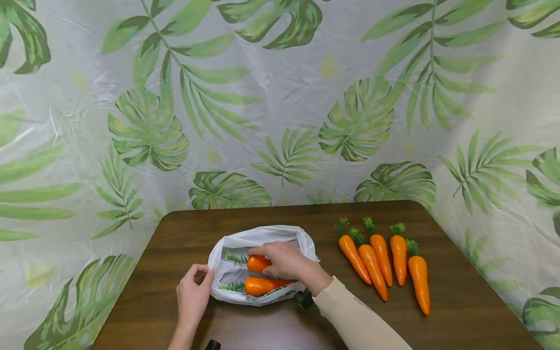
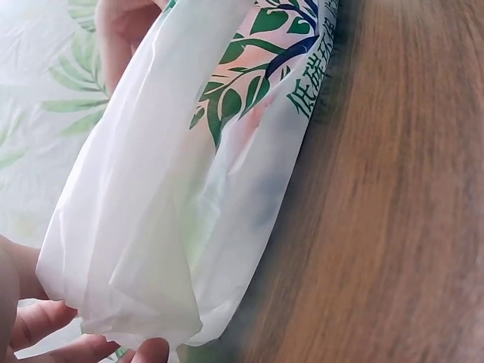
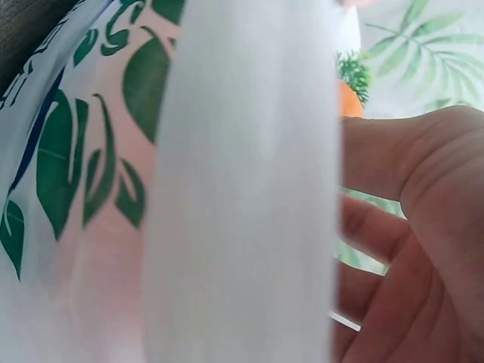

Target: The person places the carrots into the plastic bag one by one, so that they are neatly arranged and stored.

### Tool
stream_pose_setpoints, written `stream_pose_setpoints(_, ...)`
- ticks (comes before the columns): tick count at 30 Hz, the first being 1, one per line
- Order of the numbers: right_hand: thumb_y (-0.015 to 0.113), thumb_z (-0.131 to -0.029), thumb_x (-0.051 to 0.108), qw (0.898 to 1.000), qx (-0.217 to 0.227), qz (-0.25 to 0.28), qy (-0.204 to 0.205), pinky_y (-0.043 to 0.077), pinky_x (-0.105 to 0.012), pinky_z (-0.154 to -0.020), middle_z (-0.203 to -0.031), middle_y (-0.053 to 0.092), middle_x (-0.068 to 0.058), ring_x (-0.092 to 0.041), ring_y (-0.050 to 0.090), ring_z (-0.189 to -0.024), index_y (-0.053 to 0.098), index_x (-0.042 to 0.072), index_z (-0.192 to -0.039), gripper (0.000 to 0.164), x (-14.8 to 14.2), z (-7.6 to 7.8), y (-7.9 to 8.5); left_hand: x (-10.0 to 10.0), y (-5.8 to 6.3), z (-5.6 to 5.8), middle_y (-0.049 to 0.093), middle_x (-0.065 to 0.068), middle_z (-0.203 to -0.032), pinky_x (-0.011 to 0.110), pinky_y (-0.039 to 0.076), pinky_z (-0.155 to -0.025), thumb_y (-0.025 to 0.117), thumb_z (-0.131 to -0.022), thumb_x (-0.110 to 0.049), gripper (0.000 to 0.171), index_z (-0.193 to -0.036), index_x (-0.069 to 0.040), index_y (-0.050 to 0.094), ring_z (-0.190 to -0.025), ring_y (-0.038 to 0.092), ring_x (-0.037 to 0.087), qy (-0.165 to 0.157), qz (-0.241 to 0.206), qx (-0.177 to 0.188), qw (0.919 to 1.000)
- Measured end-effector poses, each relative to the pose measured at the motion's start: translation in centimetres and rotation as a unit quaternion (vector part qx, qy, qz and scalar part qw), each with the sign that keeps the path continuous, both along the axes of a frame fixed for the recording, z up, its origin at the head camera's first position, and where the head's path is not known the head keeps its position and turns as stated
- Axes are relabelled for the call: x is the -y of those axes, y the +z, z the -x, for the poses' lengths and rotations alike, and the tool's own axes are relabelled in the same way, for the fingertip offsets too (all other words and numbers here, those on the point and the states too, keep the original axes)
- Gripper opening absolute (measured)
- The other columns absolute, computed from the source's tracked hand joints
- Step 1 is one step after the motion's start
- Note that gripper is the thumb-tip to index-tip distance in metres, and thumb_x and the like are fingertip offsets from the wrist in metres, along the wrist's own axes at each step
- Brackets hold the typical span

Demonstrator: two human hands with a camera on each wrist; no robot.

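Observation:
A white plastic bag (image 1: pixel 262 302) lies on the table with its mouth spread wide; green leaf print and lettering show on its side in both wrist views. My left hand (image 1: pixel 194 294) pinches the bag's left rim between thumb and fingers. Reaching into the mouth, my right hand (image 1: pixel 286 262) grips an orange carrot (image 1: pixel 257 264) with green tops pointing left. Nearer to me, a second carrot (image 1: pixel 260 286) lies inside the bag, beneath the right hand. In the right wrist view, the bag's wall hides most of the gripped carrot and the fingertips.
Several loose carrots (image 1: pixel 398 257) lie side by side to the right of the bag, green tops toward the back. They rest on a dark brown wooden table (image 1: pixel 175 243). A leaf-patterned curtain (image 1: pixel 302 97) hangs behind the table and along its sides.

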State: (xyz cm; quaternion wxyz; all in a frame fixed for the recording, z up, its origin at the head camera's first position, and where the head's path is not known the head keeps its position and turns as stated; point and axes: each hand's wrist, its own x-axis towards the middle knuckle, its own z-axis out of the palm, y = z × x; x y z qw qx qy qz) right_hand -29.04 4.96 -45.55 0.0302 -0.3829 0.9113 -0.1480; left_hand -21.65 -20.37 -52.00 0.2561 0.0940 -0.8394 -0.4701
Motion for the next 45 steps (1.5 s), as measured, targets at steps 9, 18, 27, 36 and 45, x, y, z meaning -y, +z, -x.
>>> stream_pose_setpoints(9, 0.077, -0.087, 0.01, 1.0, -0.004, -0.011, 0.015, 0.048, -0.03, -0.084, -0.123, 0.065, 0.015, -0.009, 0.06, -0.099, 0.064, 0.031, -0.135, 0.055, 0.4, 0.4, -1.2, -0.4, 0.3, 0.0, 0.074, 0.011, -0.091, 0.05, 0.045, -0.082, 0.076, -0.089, -0.01, 0.007, -0.088, -0.009, 0.069, -0.094, 0.071, 0.032, 0.002, -0.003, -0.02, 0.9998)
stream_pose_setpoints(18, 0.071, -0.085, 0.002, 1.0, 0.006, -0.013, 0.009, 0.048, -0.029, -0.083, -0.113, 0.068, 0.014, -0.009, 0.058, -0.088, 0.069, 0.029, -0.128, 0.05, 0.7, -0.1, -1.9, -0.5, 0.0, -0.1, 0.073, 0.007, -0.088, 0.046, 0.045, -0.08, 0.077, -0.088, -0.013, 0.008, -0.087, -0.011, 0.069, -0.092, 0.07, 0.028, 0.011, 0.001, -0.01, 0.9999)
stream_pose_setpoints(27, 0.069, -0.085, 0.001, 1.0, 0.011, -0.008, 0.007, 0.048, -0.031, -0.09, -0.116, 0.067, 0.015, -0.009, 0.06, -0.094, 0.069, 0.028, -0.128, 0.05, 0.9, -0.4, -1.9, -0.5, 0.1, -0.2, 0.074, 0.01, -0.09, 0.048, 0.045, -0.081, 0.076, -0.089, -0.012, 0.006, -0.087, -0.01, 0.07, -0.093, 0.071, 0.031, 0.009, -0.005, -0.017, 0.9998)
stream_pose_setpoints(36, 0.071, -0.091, 0.015, 1.0, 0.02, 0.006, -0.015, 0.05, -0.033, -0.087, -0.123, 0.066, 0.002, -0.013, 0.061, -0.103, 0.063, 0.023, -0.136, 0.047, 0.5, -0.7, -0.9, -0.4, 0.1, -0.2, 0.074, 0.012, -0.091, 0.049, 0.045, -0.082, 0.076, -0.088, -0.009, 0.006, -0.087, -0.008, 0.07, -0.092, 0.071, 0.032, 0.014, -0.011, -0.025, 0.9995)
stream_pose_setpoints(45, 0.069, -0.091, 0.017, 0.997, 0.005, 0.051, -0.05, 0.051, -0.032, -0.081, -0.127, 0.062, 0.005, -0.014, 0.06, -0.105, 0.062, 0.029, -0.136, 0.047, -1.0, -1.0, 1.2, -0.2, -0.1, 0.0, 0.074, 0.011, -0.091, 0.048, 0.044, -0.082, 0.076, -0.088, -0.012, 0.006, -0.088, -0.01, 0.071, -0.093, 0.071, 0.032, 0.022, -0.003, -0.011, 0.9997)
